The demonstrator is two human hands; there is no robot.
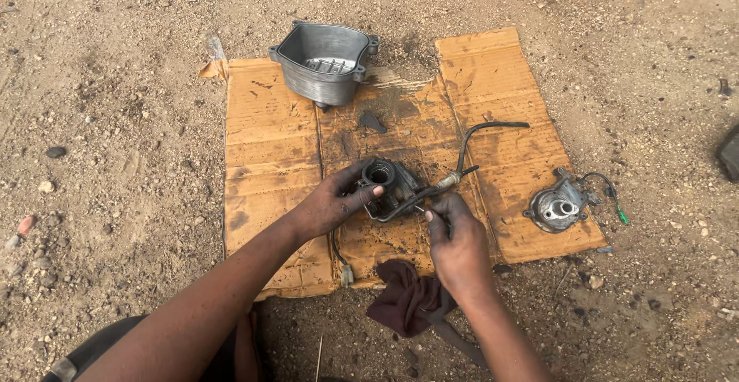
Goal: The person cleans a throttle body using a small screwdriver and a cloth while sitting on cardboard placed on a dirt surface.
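A dirty metal carburetor body [387, 185] with a round bore on top sits on a flattened, oil-stained cardboard sheet [265, 143]. My left hand [331, 201] grips its left side, thumb across the front. My right hand [454, 232] pinches a thin tool or pin at the body's lower right edge. Black hoses [469, 139] and a cable run from the body up to the right; a wire with a small connector [347, 274] trails down under my left wrist.
A grey metal cover [325, 62] stands open side up at the cardboard's far edge. A round metal cap with a green-tipped wire [560, 207] lies at the right. A dark maroon rag [408, 299] lies by my right wrist. Sandy, stony ground surrounds everything.
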